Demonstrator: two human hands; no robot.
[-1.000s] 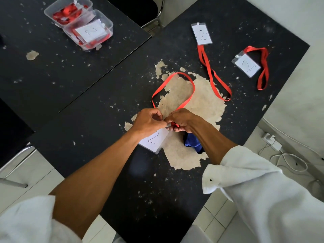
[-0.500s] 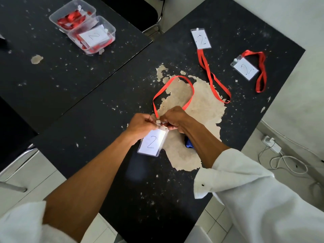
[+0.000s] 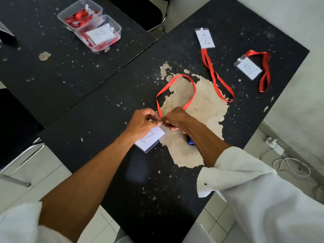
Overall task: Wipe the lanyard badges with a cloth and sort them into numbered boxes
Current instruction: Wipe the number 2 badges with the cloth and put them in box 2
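Head view: left hand [image 3: 142,121] pinches top of white card badge marked 2 [image 3: 150,138], right hand [image 3: 177,120] pinches the red ribbon lanyard [image 3: 194,88] end beside it, just over black chipped counter [image 3: 105,95]. Risk: tiny grip slips or loop snags; blue cloth [image 3: 190,142] lies under right wrist, so wiping may get skipped. Count: 3 badges w/ lanyards, incl. second badge [image 3: 204,39] & third badge [image 3: 249,68]; 2 clear plastic boxes [image 3: 117,26]; 1 cloth.

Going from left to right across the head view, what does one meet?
Box holding a 2 card, left hand, right hand, far badge, rightmost badge.
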